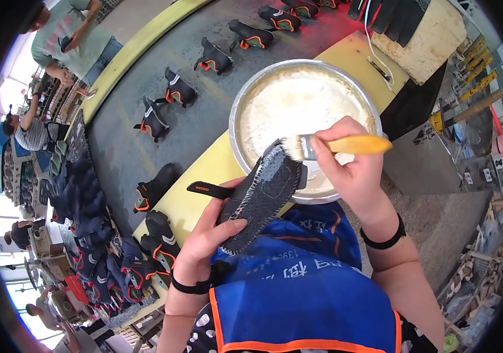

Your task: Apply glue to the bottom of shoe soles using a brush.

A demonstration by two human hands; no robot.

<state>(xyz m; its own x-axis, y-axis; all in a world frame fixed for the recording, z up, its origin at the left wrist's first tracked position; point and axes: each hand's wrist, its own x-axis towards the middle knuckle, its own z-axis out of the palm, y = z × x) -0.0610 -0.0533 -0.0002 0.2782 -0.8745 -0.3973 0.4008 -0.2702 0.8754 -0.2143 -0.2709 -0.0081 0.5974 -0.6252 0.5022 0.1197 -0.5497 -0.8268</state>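
Observation:
My left hand is closed on a black shoe upper, its stitched underside turned up and its toe end tilted up to the right. A dark strap sticks out from the upper on the left. In my right hand is a paintbrush with a yellow handle, its pale bristles against the toe end of the upper. A greyish wet-looking patch shows on the underside near the toe. Just beyond both hands stands a round metal basin holding a cream-white liquid.
Beyond the basin runs a dark conveyor belt with a yellow edge, carrying several black shoe uppers with orange trim. More uppers are heaped at left. A person stands across the belt. A rack with yellow clamps is at right.

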